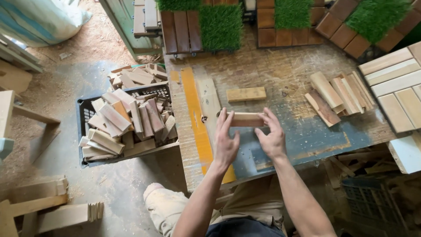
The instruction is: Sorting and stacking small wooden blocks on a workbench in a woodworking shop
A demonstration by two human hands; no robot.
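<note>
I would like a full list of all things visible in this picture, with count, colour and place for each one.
short pale wooden block: one, light tan, held between both hands above the workbench
second wooden block: one, light tan, lying on the workbench beyond the hands
worn wooden workbench: one, brown with an orange stripe and bluish patch, centre
stack of wooden slats: one pile, pale and reddish, right on the bench
black plastic crate: one, heaped with wood offcuts, left of the bench
wood-and-green-turf tiles: several, brown and green, far edge
pale slatted panel: one, cream, far right
white sack: one, top left on the floor
left hand: fingers on the block's left end
right hand: fingers on its right end
</note>
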